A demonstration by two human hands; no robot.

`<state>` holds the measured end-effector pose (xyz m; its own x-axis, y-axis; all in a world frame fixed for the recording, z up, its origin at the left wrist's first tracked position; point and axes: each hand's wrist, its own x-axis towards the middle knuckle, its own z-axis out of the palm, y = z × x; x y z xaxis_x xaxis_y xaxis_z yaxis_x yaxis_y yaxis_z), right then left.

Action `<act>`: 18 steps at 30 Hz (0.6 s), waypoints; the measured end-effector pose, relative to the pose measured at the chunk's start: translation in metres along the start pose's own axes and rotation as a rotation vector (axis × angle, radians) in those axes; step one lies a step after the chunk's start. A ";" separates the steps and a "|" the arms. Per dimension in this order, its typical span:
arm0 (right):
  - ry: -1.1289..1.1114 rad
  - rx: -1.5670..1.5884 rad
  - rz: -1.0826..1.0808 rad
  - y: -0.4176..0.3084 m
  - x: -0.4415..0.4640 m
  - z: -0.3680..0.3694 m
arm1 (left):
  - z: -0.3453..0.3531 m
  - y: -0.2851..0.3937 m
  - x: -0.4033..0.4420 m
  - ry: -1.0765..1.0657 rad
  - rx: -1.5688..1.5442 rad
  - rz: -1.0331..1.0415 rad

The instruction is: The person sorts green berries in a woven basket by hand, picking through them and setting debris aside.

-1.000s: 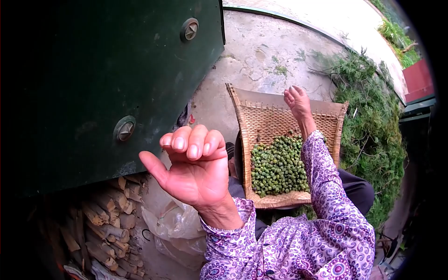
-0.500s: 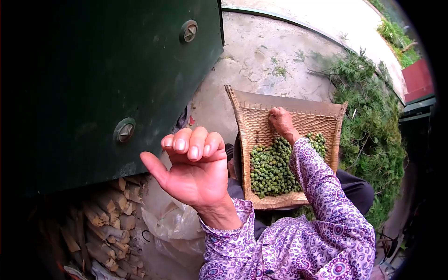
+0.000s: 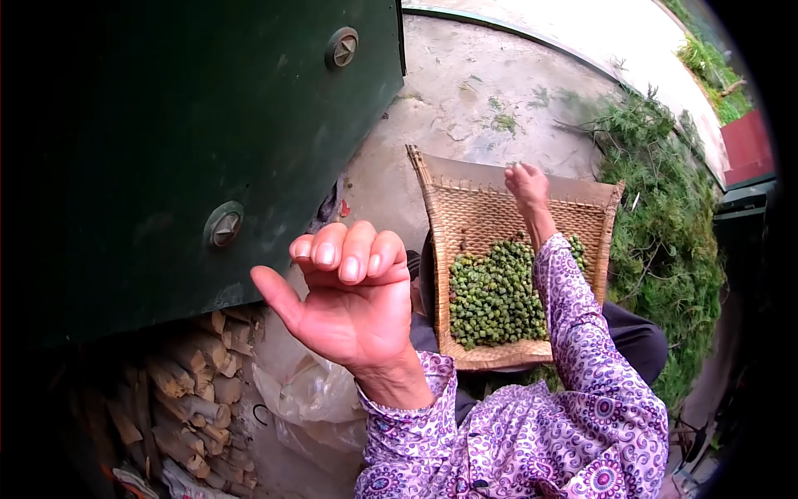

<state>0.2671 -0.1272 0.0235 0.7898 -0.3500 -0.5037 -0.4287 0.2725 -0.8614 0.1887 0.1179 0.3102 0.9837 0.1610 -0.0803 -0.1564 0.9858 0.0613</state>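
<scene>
A woven basket tray [image 3: 478, 220] rests on my lap with a heap of small green fruits [image 3: 495, 295] in its lower part. My left hand [image 3: 341, 291] is raised palm up to the left of the tray, fingers curled over and thumb spread, with nothing in it. Above the far part of the tray is my right hand [image 3: 527, 185], its fingers drawn together. Whether anything small is between those fingertips cannot be made out. A few darker fruits lie at the far edge of the heap.
A dark green metal panel [image 3: 174, 166] fills the upper left. Stacked firewood [image 3: 195, 391] and a clear plastic bag [image 3: 312, 399] lie below it. Cut green branches [image 3: 665, 241] cover the ground on the right. Concrete floor [image 3: 465, 91] stretches beyond the tray.
From low over the weave half a second ago, my right hand has moved up and right toward the tray's far edge. My left hand keeps its pose.
</scene>
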 end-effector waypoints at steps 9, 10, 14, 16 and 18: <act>-0.337 -0.845 -0.446 0.036 -0.053 0.005 | -0.004 0.000 0.000 -0.059 -0.007 -0.036; -0.354 -0.846 -0.466 0.042 -0.056 0.008 | -0.004 0.001 0.002 -0.057 -0.011 -0.036; -0.333 -0.887 -0.447 0.047 -0.066 0.016 | -0.003 0.004 0.000 -0.054 0.014 -0.011; -0.330 -0.861 -0.422 0.048 -0.070 0.019 | -0.004 0.005 -0.001 -0.052 0.042 -0.010; -0.302 -0.909 -0.488 0.050 -0.072 0.019 | -0.006 0.006 -0.002 -0.054 0.076 -0.021</act>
<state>0.1974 -0.0713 0.0176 0.9863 0.0292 -0.1624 -0.1049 -0.6490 -0.7535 0.1857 0.1240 0.3052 0.9904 0.1354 -0.0290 -0.1303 0.9822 0.1356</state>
